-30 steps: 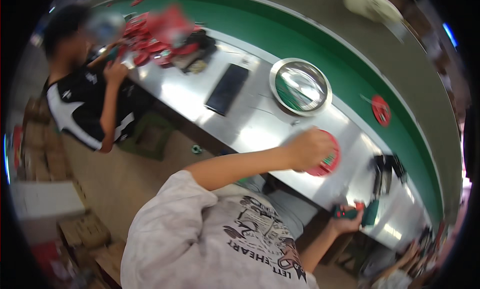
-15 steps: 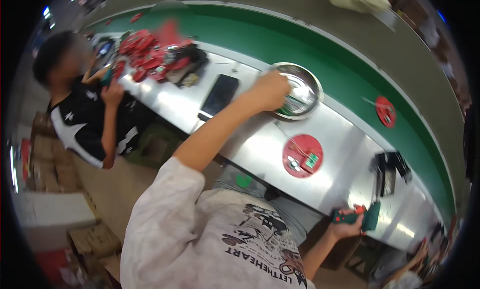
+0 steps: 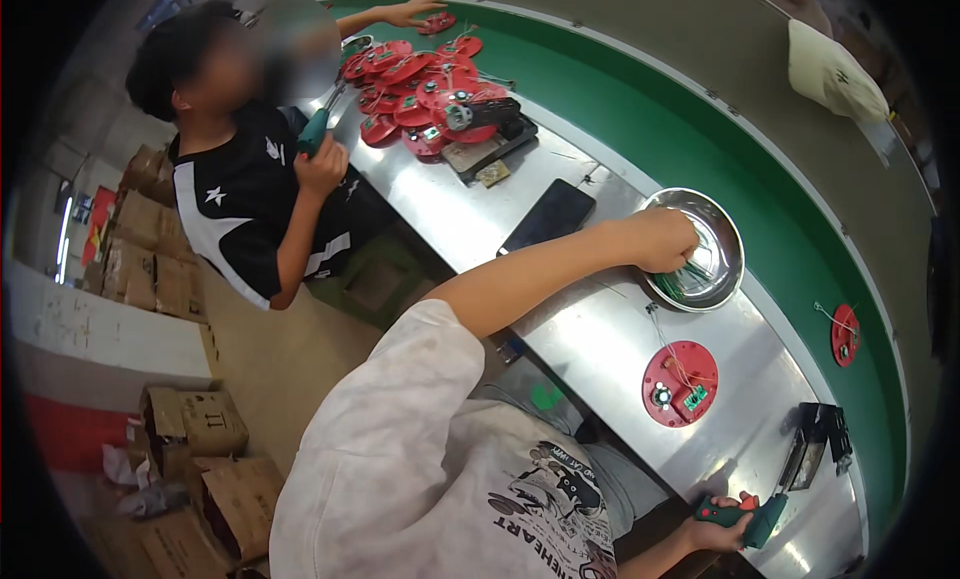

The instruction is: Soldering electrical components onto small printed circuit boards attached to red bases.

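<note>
My left hand [image 3: 662, 240] reaches into a round steel bowl [image 3: 738, 241], its fingers closed over the green pieces [image 3: 688, 282] in it; what they pinch is hidden. My right hand [image 3: 722, 535] grips a green cordless screwdriver [image 3: 768, 519] with a red trigger, at the bench's near right edge. The tool's metal shaft points at a black rectangular holder [image 3: 806, 447]. Between my hands, a red round disc [image 3: 668, 391] lies flat on the bench, carrying a small green circuit board, a silvery round part and thin wires.
A dark phone [image 3: 552, 217] lies left of the bowl. Farther left are a heap of red discs [image 3: 412, 91] and a black tool [image 3: 485, 114]. A co-worker [image 3: 240, 189] there holds a similar screwdriver. Another red disc [image 3: 845, 336] rests on the green belt [image 3: 800, 269] behind the steel bench.
The whole view has shifted, so the bench sits lower and farther right. My left hand stays in the bowl and my right keeps the screwdriver. The co-worker's arm now stretches over the belt.
</note>
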Tool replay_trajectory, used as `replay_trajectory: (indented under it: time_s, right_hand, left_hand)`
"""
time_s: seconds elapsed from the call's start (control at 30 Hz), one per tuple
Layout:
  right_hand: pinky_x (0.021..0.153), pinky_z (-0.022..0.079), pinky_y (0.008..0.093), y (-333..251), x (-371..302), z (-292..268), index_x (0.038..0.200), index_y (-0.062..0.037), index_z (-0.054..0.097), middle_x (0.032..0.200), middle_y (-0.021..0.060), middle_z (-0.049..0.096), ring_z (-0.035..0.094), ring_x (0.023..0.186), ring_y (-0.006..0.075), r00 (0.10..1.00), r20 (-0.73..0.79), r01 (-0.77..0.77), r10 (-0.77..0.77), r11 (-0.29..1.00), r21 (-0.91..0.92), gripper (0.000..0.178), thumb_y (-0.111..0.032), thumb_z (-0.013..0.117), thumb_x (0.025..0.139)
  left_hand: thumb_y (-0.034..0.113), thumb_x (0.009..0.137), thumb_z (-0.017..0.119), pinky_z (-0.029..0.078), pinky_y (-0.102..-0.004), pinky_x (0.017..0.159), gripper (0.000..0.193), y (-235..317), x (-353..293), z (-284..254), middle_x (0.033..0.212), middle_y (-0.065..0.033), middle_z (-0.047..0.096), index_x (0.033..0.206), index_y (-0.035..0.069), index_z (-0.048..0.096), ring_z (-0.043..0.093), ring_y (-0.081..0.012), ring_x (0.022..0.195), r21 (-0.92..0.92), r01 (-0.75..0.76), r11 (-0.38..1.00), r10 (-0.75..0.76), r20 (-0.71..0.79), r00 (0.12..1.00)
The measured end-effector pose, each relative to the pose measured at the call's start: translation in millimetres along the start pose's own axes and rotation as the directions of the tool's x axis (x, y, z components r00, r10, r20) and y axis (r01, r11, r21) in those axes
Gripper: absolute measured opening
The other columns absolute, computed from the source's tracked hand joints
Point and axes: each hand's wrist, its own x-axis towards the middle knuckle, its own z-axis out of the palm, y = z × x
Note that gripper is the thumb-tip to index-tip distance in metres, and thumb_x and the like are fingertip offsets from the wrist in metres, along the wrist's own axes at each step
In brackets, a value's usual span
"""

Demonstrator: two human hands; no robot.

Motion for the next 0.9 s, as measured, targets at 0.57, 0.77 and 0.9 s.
replay_trajectory:
  time_s: [0.57,0.77,0.9]
  right_hand:
    - [0.044,0.048,0.0303,-8.0,-14.9,3.8,0.117,0.0071,0.055,0.096,0.0177,0.061,0.056,0.051,0.0169,0.977,0.17,0.114,-0.13,0.988,0.1,0.039,-0.026,0.053,0.097]
    - [0.045,0.049,0.0304,-11.2,-18.8,2.7,0.119,0.0083,0.055,0.095,0.0199,0.062,0.057,0.048,0.0179,0.961,0.254,0.103,-0.111,0.994,0.047,0.039,-0.023,0.052,0.095]
    - [0.045,0.049,0.0297,-11.9,-22.1,7.1,0.118,0.0085,0.055,0.095,0.0202,0.063,0.057,0.048,0.0178,0.955,0.266,0.122,-0.128,0.992,0.038,0.039,-0.022,0.054,0.095]
  left_hand:
    - [0.019,0.093,0.061,0.053,-0.0438,0.08,0.026,30.1,-4.7,-8.2,0.091,-0.0207,0.071,0.111,0.001,0.069,0.069,-0.0347,0.085,-0.273,0.003,0.962,-0.054,-0.179,0.982]
    - [0.023,0.094,0.064,0.052,-0.0438,0.08,0.032,44.2,-14.6,-12.2,0.096,-0.0202,0.07,0.117,0.002,0.068,0.067,-0.0344,0.089,-0.195,0.092,0.976,-0.132,-0.2,0.971]
    - [0.018,0.096,0.06,0.052,-0.0442,0.08,0.023,29.8,-13.8,-2.9,0.095,-0.0194,0.07,0.107,0.0,0.07,0.066,-0.0378,0.088,-0.236,-0.014,0.972,-0.065,-0.325,0.944]
